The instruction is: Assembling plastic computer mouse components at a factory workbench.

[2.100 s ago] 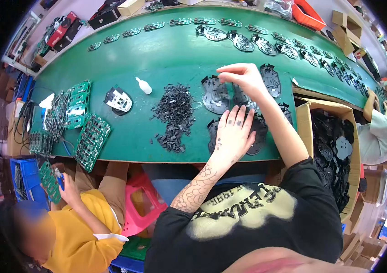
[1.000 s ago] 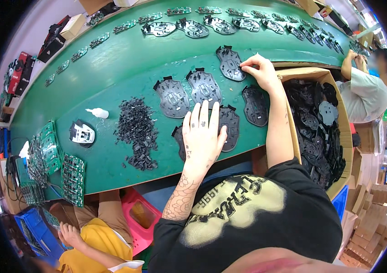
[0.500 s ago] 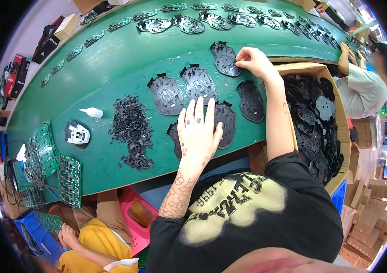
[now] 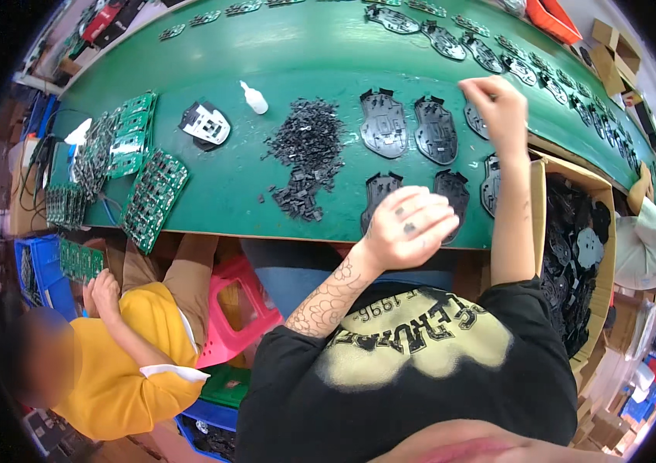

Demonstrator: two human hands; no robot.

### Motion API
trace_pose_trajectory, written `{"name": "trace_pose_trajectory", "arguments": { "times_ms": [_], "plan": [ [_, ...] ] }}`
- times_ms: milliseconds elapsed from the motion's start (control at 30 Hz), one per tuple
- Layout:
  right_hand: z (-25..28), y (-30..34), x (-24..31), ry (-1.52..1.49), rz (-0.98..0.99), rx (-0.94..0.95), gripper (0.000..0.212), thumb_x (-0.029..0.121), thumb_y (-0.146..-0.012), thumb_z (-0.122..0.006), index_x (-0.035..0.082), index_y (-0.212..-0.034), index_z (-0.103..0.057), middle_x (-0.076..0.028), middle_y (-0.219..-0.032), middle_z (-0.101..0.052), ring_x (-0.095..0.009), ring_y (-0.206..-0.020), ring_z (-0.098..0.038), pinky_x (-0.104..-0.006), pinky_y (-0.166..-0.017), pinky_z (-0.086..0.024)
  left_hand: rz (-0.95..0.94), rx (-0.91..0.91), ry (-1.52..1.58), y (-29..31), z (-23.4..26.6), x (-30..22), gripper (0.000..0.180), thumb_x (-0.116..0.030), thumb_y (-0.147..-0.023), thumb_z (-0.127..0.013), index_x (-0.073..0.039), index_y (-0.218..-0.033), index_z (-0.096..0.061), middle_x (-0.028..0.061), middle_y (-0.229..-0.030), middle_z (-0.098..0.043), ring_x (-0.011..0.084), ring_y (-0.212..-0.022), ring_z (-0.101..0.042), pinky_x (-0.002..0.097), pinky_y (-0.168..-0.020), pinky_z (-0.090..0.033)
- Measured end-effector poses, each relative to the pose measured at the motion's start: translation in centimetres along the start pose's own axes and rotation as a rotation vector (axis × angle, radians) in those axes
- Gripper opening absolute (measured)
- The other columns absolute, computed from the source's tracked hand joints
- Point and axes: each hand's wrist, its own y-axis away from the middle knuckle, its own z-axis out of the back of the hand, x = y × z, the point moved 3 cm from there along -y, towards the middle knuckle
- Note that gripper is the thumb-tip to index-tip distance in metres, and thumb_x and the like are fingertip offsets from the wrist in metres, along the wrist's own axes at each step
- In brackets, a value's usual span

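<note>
Hovering the right hand (image 4: 504,116) over the upper right black shell (image 4: 476,122) on the bench (image 4: 227,193), covering part of it from view; holding right thumb and fingertips close to each other, but not being able to tell from here any real contact between them, nor any small part clamped there; curling the left hand (image 4: 411,231) with fingers bunched just before the lower middle black shell (image 4: 455,185), hiding its near end; turning that palm out of sight, so again being unable to tell anything gripped; lying nearby in two loose rows, also showing the upper left black shell (image 4: 383,127), the upper middle black shell (image 4: 436,131), the lower left black shell (image 4: 379,191) and the lower right black shell (image 4: 490,185), the last partly behind the right forearm (image 4: 511,224).

Judging the step in hand as careful fingertip handling at one shell, probably working best by coming straight down rather than dragging across; steadying the shell's edge lightly, guarding against sliding on the smooth bench; lifting the right forearm enough, avoiding nudging the lower right black shell; reaching around, not through, the heap of small black parts (image 4: 308,147), avoiding scattering.
</note>
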Motion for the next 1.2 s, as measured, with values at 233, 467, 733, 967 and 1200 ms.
{"name": "trace_pose_trajectory", "arguments": {
  "times_ms": [233,467,733,967,1200],
  "plan": [
    [-10.4,2.2,7.1,-0.104,0.395,0.527,0.011,0.014,-0.079,-0.067,0.004,-0.085,-0.070,-0.009,-0.085,-0.064,-0.027,-0.082,-0.063,-0.0348,-0.075,-0.050,0.085,0.042,-0.034,3.0,3.0,-0.4,0.026,-0.003,-0.062,-0.067,-0.005,-0.087,-0.068,0.0054,-0.088,-0.066,0.0232,-0.084,-0.065,0.0384,-0.073,-0.053],
    [-13.3,2.2,7.1,-0.019,0.463,0.601,0.011,0.015,-0.078,-0.066,0.005,-0.082,-0.069,-0.009,-0.084,-0.063,-0.027,-0.083,-0.062,-0.0365,-0.076,-0.050,0.164,0.062,-0.120,6.8,6.0,-0.6,0.024,-0.002,-0.062,-0.063,-0.004,-0.086,-0.068,0.0063,-0.087,-0.066,0.0245,-0.082,-0.065,0.0377,-0.071,-0.053],
    [-11.8,1.9,8.6,-0.023,0.530,0.547,0.010,0.012,-0.080,-0.064,0.004,-0.085,-0.061,-0.009,-0.081,-0.063,-0.027,-0.079,-0.063,-0.0361,-0.071,-0.050,0.276,0.096,-0.159,10.0,4.9,-1.5,0.028,-0.002,-0.069,-0.061,-0.009,-0.095,-0.069,0.0052,-0.102,-0.065,0.0233,-0.096,-0.062,0.0388,-0.087,-0.047],
    [-5.9,8.1,7.3,-0.490,-0.083,0.526,0.010,0.008,-0.079,-0.069,0.003,-0.089,-0.067,-0.003,-0.081,-0.067,-0.010,-0.074,-0.061,-0.0231,-0.065,-0.048,0.192,0.034,-0.381,12.4,2.6,-0.8,0.035,-0.010,-0.072,-0.066,-0.026,-0.103,-0.066,-0.0050,-0.108,-0.059,0.0144,-0.108,-0.055,0.0355,-0.101,-0.034],
    [-2.9,15.0,5.7,-0.597,-0.454,0.486,0.015,-0.009,-0.075,-0.067,-0.002,-0.089,-0.070,-0.010,-0.092,-0.067,-0.015,-0.079,-0.064,-0.0229,-0.069,-0.050,0.148,0.011,-0.478,13.2,1.3,-0.3,0.027,-0.019,-0.077,-0.065,-0.032,-0.100,-0.066,-0.0072,-0.101,-0.054,0.0113,-0.100,-0.052,0.0352,-0.105,-0.026]
  ]
}}
